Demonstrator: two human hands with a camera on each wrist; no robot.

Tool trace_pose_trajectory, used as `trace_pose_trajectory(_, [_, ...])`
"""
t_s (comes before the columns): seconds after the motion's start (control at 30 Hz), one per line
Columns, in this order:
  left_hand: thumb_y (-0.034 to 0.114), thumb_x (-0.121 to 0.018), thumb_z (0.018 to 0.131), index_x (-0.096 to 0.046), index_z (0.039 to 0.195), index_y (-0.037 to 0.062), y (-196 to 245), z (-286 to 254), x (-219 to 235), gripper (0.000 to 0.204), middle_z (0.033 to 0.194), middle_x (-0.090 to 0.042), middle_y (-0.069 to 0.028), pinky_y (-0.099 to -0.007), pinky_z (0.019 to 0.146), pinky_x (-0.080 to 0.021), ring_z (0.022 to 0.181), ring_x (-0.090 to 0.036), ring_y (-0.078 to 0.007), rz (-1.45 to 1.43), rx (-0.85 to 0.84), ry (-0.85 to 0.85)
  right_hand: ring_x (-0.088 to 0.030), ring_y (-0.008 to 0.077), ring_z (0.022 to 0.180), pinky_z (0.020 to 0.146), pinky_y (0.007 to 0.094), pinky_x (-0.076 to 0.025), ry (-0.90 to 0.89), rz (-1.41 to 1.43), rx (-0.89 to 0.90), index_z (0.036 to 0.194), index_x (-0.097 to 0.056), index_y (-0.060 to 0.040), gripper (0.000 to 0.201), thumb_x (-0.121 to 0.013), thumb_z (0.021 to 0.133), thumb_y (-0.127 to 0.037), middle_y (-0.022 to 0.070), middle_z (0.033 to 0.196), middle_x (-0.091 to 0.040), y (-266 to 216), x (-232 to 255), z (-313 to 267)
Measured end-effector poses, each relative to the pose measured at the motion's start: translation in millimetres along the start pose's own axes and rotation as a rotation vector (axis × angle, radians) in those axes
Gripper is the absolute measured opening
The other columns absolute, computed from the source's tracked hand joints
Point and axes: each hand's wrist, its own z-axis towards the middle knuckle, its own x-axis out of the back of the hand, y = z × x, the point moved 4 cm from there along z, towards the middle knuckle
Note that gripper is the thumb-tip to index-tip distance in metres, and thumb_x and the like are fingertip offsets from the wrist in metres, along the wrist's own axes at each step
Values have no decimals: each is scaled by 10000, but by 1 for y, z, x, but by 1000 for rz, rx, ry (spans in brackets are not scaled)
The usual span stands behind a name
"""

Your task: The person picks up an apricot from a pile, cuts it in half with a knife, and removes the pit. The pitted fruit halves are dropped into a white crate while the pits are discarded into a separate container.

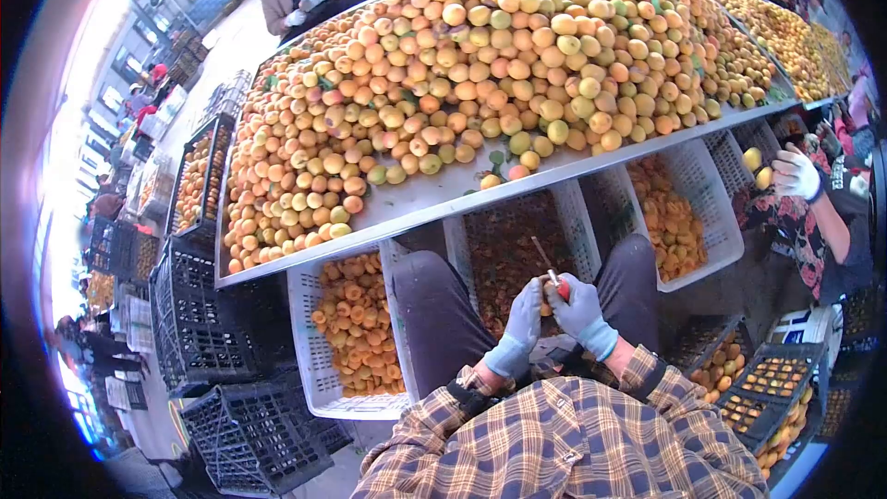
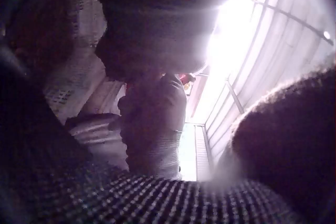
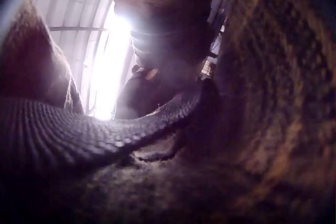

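In the head view my gloved right hand [image 1: 582, 310] grips a small knife [image 1: 563, 288] by its red handle, its thin blade pointing up and away. Close against it, my gloved left hand [image 1: 520, 322] has its fingers curled round an apricot [image 1: 546, 308], mostly hidden between the hands. Both hands are above my lap, over a white crate [image 1: 575, 212] of dark brown apricot stones [image 1: 517, 236]. The left wrist view shows a dim glove [image 2: 157, 129] against bright light. Sleeve and cuff fill most of the right wrist view.
A metal-edged table [image 1: 407, 212] ahead carries a large heap of apricots [image 1: 517, 55]. White crates of apricot halves stand left [image 1: 356, 323] and right [image 1: 670, 222] of my knees. Black crates [image 1: 254, 434] are stacked at left. Another gloved person [image 1: 799, 176] sits at right.
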Motion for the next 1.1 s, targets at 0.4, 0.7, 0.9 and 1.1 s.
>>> trace_pose_trajectory(0.4, [612,-312,902,-418,1318,135,21,-10,38,642,671,-516,-12,-206,377,-326,471,-442,-87,-433,286,76,-636,231,939,828,301,-473,-41,187,-29,1209,-519,-8,462,-642,839,-256,151,1039,-643,12,-5,9])
trace_pose_trajectory(0.7, [460,-372,956,-476,1239,90,24,-6,27,478,885,-544,2,-201,640,-428,770,-519,-79,-525,350,38,-535,65,771,705,241,-458,-219,608,-181,1023,-630,-16,212,-632,868,-160,-10,863,-620,-10,-11,8])
trace_pose_trajectory(0.9, [247,-413,967,-359,1366,61,-6,4,31,444,1303,-434,-69,-269,1024,-289,1191,-399,-130,-141,68,-362,-520,54,740,655,234,-441,-390,533,-180,905,-635,0,133,-637,856,-123,-5,785,-613,-5,-25,11])
trace_pose_trajectory(1.1, [309,-446,935,-135,1430,54,48,-18,39,637,949,-631,-224,-401,687,-482,805,-637,-331,538,54,-217,-555,74,624,560,213,-447,-331,727,-314,883,-623,18,139,-604,860,-118,21,748,-620,-13,-25,10])
